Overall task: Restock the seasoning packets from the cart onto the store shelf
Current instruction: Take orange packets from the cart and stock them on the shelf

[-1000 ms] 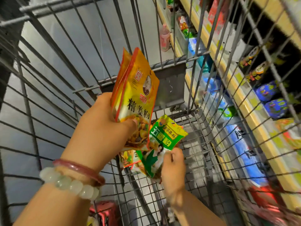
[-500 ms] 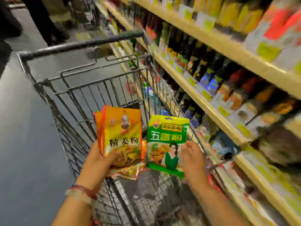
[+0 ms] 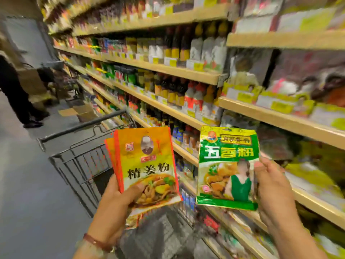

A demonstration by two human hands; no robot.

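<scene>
My left hand (image 3: 115,204) grips a small fan of orange-yellow seasoning packets (image 3: 145,165) by their lower edge, thumb across the front one. My right hand (image 3: 272,191) pinches a green seasoning packet (image 3: 227,169) by its right side. Both are held upright, side by side, above the grey wire cart (image 3: 84,165). The store shelf (image 3: 280,116) with yellow price tags runs along the right, close behind the green packet. The cart's inside is hidden behind the packets and blurred.
Shelves of dark sauce bottles (image 3: 171,90) stretch away into the aisle. A person's legs (image 3: 16,101) stand at the far left beside a cardboard box (image 3: 78,111) on the grey floor. The cart handle (image 3: 82,126) points away from me.
Both hands have lifted the packets out of the cart to chest height. My view has swung up from the cart's basket to the shelves on the right.
</scene>
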